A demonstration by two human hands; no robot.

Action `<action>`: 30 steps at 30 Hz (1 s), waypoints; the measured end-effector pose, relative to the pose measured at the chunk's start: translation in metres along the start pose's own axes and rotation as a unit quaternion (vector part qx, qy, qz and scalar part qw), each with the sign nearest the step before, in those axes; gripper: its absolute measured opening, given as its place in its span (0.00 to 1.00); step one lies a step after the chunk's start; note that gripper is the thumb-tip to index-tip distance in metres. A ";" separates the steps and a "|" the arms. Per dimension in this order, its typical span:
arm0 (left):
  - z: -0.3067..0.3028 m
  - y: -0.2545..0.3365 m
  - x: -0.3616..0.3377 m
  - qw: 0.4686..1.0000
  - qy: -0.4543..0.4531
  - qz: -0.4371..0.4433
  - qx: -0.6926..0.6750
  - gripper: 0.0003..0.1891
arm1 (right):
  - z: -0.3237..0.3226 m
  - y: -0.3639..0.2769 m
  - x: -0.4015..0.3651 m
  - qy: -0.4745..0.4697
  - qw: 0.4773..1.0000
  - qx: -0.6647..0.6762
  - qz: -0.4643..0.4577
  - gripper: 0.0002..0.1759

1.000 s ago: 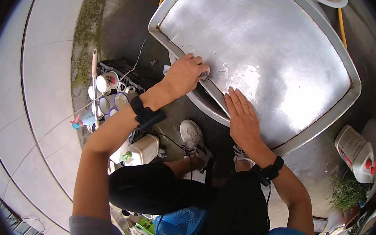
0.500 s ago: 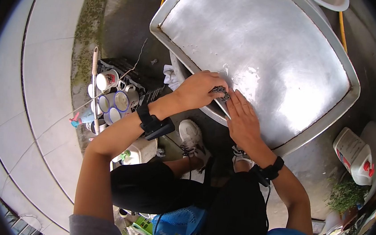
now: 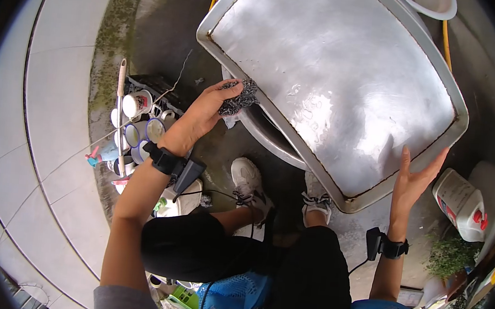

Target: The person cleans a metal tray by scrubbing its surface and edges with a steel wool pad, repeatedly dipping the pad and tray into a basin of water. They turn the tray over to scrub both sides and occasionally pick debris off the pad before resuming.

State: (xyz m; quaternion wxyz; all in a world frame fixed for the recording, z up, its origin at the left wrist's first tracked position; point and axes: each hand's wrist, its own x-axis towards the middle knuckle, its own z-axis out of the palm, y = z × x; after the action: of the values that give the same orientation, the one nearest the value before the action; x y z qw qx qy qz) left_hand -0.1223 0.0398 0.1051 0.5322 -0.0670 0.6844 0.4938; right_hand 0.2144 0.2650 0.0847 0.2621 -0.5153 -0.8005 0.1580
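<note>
A large shallow metal tray (image 3: 326, 61) with a raised rim and brownish seams rests over a round metal basin (image 3: 253, 125). My left hand (image 3: 209, 107) is closed around a dark steel wool scrubber (image 3: 239, 98), beside the tray's left rim. On the near right edge, my right hand (image 3: 413, 179) grips the rim, its thumb over the inner side and its fingers along the outside. Wet streaks shine on the tray's surface near its middle.
Several enamel mugs (image 3: 155, 129) and a long-handled tool (image 3: 121, 84) stand on the ground at left. A white jug with a red cap (image 3: 461, 202) is at right. My shoes (image 3: 249, 181) are just below the tray. A white basin (image 3: 437, 5) shows at the top.
My left hand has moved left and up with the steel wool, off the tray's surface. My right hand has shifted from the left rim to the near right edge.
</note>
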 end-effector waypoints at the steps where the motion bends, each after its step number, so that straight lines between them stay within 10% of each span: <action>1: 0.004 -0.001 0.001 1.000 0.001 0.012 0.008 0.18 | 0.000 0.002 -0.003 -0.001 1.000 -0.008 0.016 0.44; 9: 0.018 0.009 0.032 0.997 -0.009 0.064 -0.034 0.16 | 0.023 0.056 0.008 -0.048 0.882 0.296 0.363 0.19; 16: 0.009 -0.029 0.054 0.970 0.024 0.052 0.235 0.11 | 0.018 0.053 0.039 -0.015 0.881 0.301 0.364 0.21; 18: 0.013 -0.048 0.057 0.747 0.098 0.305 0.582 0.12 | 0.022 0.058 0.040 -0.002 0.894 0.294 0.338 0.22; 22: 0.036 -0.080 0.083 0.658 0.092 0.366 0.651 0.15 | 0.024 0.061 0.039 -0.003 0.897 0.278 0.343 0.22; 26: 0.036 -0.085 0.094 0.698 -0.089 0.323 0.633 0.16 | 0.026 0.066 0.038 -0.001 0.908 0.268 0.323 0.22; 30: 0.037 -0.014 0.035 0.780 -0.034 0.246 0.574 0.11 | 0.030 0.069 0.034 0.009 0.920 0.258 0.296 0.23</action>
State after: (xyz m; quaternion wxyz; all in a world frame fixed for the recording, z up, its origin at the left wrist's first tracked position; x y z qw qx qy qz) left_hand -0.1046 0.0756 0.0707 0.3554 0.4387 0.8158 0.1253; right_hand 0.2370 0.3258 0.0328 0.3344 -0.6444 -0.5408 0.4249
